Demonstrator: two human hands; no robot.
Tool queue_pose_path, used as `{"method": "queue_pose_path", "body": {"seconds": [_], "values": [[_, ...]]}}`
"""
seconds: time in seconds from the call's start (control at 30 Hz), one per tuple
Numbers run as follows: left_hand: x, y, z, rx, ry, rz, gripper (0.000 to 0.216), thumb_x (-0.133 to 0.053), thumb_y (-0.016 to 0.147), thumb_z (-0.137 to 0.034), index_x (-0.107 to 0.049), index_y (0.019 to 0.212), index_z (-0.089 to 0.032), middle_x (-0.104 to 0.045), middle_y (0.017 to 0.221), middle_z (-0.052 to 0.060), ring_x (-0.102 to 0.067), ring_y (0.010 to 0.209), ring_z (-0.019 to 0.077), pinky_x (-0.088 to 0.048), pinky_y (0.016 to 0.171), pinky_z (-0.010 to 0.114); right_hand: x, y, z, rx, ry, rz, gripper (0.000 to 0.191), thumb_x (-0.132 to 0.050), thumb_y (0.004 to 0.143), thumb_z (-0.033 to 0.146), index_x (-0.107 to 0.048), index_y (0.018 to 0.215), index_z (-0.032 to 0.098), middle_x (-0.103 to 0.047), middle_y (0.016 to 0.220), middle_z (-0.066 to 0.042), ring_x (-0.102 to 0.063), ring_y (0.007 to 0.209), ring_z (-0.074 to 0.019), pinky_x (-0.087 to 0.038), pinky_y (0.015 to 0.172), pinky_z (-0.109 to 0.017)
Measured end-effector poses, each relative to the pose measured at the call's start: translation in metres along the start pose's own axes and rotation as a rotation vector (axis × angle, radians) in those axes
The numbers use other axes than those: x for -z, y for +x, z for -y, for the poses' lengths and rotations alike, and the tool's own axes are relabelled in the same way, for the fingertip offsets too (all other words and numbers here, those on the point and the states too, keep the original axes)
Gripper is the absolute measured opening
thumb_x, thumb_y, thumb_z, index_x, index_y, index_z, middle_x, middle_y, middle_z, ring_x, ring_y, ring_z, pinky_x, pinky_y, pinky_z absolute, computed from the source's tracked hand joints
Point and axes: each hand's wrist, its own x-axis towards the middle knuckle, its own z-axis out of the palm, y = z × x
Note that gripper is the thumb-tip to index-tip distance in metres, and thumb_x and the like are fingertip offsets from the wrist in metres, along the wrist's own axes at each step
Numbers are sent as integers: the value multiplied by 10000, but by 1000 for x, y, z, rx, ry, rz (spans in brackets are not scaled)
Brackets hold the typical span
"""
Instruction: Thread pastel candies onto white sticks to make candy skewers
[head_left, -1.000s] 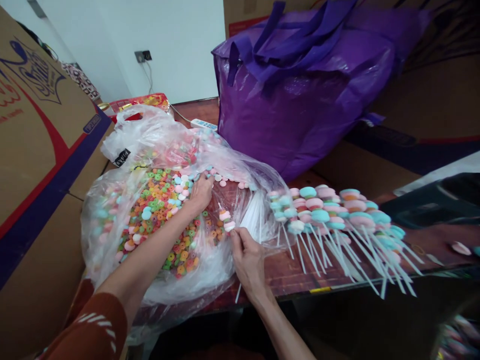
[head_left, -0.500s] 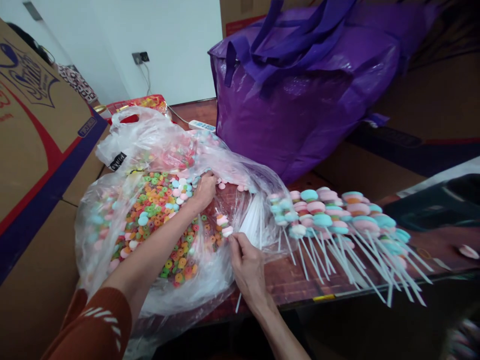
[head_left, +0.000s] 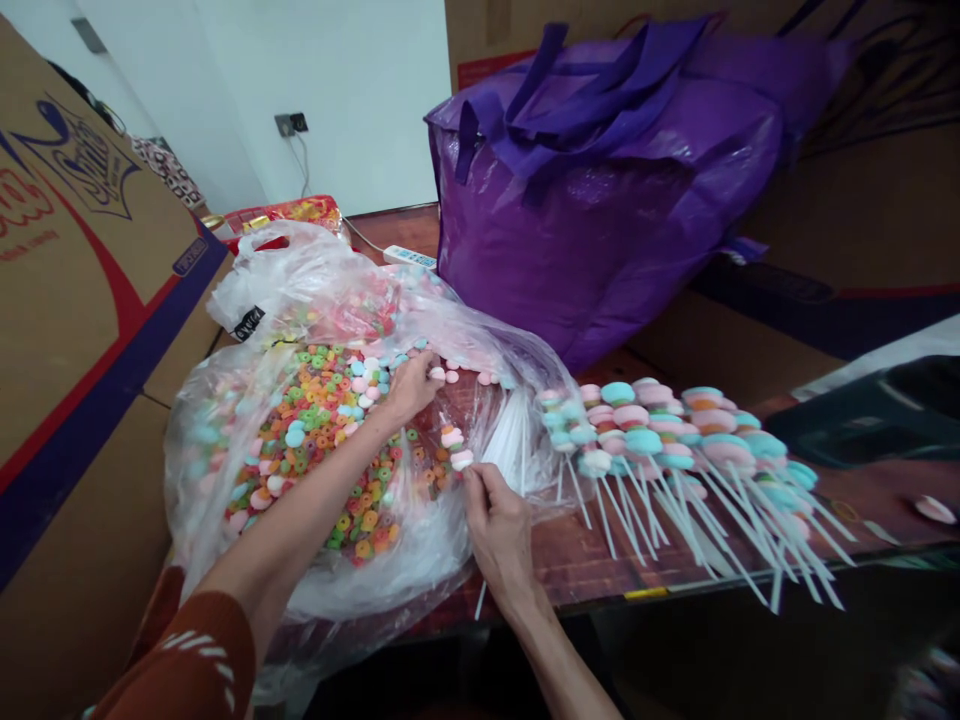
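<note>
Candy skewer (head_left: 457,449): it slants over the right side of the clear plastic bag (head_left: 382,585), its stick pinched just below the candies by the grip of the right hand (head_left: 499,525). Pink and white pieces are threaded on it. The left hand (head_left: 412,387) reaches across the bag to its far side, fingertips at a pale pink candy disc (head_left: 437,373); whether that grip pinches the disc I cannot tell. Colourful ring candies (head_left: 367,500) lie loose in the bag. At the bag's right edge is a bundle of white sticks (head_left: 506,445); farther right, pink-and-blue loaded skewers (head_left: 643,440) are heaped on the worktop (head_left: 559,565). Behind the bag stands a purple tote (head_left: 585,250); left of it, a cardboard box (head_left: 60,270).
</note>
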Motion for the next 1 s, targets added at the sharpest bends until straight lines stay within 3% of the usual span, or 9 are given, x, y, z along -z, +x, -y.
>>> {"method": "queue_pose_path", "body": {"seconds": [0.13,0.3,0.83,1.0], "values": [[5,-30,7,108,-412,75,231,-698,689,-191,-676,917,-158,-624,686,-26,-550,618,126,-446,659,256,-1,0,-1,-29,-11,5,313,-425,979,342,-632,801,190,-563,584,28,-490,498,-118,-350,523,-218],[9,-59,10,171,-782,98,283,-773,599,-223,-688,852,-130,-687,734,4,-615,668,132,-483,689,258,-2,0,1,-13,-1,41,318,-418,974,341,-631,786,198,-565,590,29,-491,507,-119,-359,541,-219],[3,-76,7,152,-676,17,185,-728,672,-151,-742,856,-145,-711,757,10,-629,669,138,-482,667,242,-3,0,-1,2,-58,60,331,-412,969,334,-605,741,194,-529,558,36,-455,484,-111,-302,529,-233],[4,-83,0,36,-422,-45,159,-685,726,-108,-775,835,-180,-700,765,15,-600,692,144,-468,697,251,-3,0,-2,-6,-75,64,321,-409,967,329,-591,738,195,-518,549,38,-443,480,-113,-295,528,-236]]}}
